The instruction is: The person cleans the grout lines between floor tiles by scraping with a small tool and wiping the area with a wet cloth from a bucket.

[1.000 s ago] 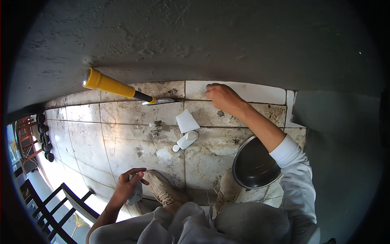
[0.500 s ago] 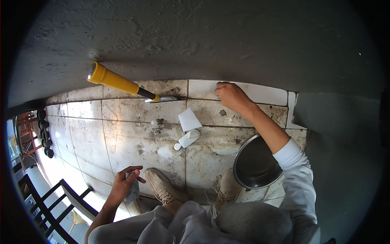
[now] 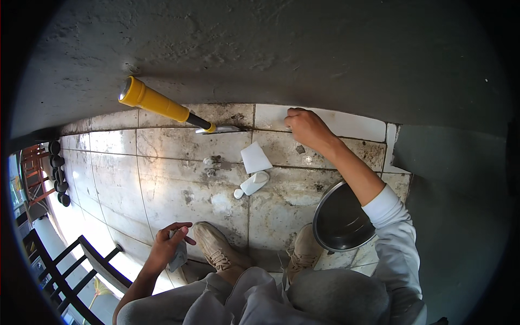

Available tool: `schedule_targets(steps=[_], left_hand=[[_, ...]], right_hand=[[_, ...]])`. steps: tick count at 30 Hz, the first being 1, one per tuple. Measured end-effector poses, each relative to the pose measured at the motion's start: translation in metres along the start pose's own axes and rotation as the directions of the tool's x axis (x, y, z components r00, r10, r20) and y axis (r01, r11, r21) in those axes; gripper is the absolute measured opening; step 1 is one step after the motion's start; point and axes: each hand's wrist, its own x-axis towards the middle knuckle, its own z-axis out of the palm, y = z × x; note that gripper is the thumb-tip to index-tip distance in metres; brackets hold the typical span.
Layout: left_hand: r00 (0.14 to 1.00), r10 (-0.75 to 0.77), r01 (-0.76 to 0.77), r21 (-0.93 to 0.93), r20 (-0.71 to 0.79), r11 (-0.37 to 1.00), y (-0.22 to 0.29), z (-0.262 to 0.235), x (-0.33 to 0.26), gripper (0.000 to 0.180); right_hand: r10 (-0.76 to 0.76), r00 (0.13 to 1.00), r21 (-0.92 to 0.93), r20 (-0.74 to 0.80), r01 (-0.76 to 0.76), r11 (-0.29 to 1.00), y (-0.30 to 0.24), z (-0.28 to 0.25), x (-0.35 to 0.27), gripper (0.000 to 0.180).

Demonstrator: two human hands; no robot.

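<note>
My right hand (image 3: 309, 128) reaches to the pale tile (image 3: 349, 123) at the wall's foot, fingers curled together with their tips down at its surface. Whatever they pinch is hidden. Low on the left, my left hand (image 3: 172, 244) hangs near my shoe, its fingers loosely bent about a grey cloth-like thing (image 3: 177, 258) partly covered by the hand. A white square pad (image 3: 256, 157) lies mid-floor, touching or nearly touching a small white bottle (image 3: 254, 183) on its side. Beside the bottle is a small round white piece (image 3: 238, 193).
A long-handled yellow and black scraper (image 3: 160, 105) slants up from its flat blade (image 3: 221, 130) near the wall. The metal basin (image 3: 346, 216) stands under my right forearm. Grey scraps (image 3: 212, 164) lie on stained tiles. Black railings (image 3: 81, 271) are at lower left.
My right hand stays at the same tile, its fingertips shifted slightly. The left hand has barely moved. The view has shifted a little.
</note>
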Motion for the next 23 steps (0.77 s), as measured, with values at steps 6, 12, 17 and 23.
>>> schedule_targets(steps=[6,12,17,23], left_hand=[[0.997,0.082,-0.081,0.039,-0.007,0.996,0.006,-0.001,0.003,0.04],[1.0,0.003,-0.003,0.002,0.004,1.0,-0.001,-0.001,0.001,0.046],[0.997,0.076,-0.077,0.039,0.019,0.996,0.01,0.001,0.004,0.039],[0.999,-0.035,0.036,-0.037,0.027,0.999,-0.008,-0.001,0.002,0.041]], right_hand=[[-0.049,0.999,-0.01,0.013,0.049,0.999,-0.007,0.008,0.013,0.013],[-0.015,1.0,0.003,0.004,0.015,1.0,0.001,0.005,0.007,0.014],[-0.025,0.999,-0.003,0.035,0.025,1.0,-0.015,0.011,0.02,0.014],[0.017,0.999,0.05,0.034,-0.018,0.999,-0.008,0.003,0.01,0.015]])
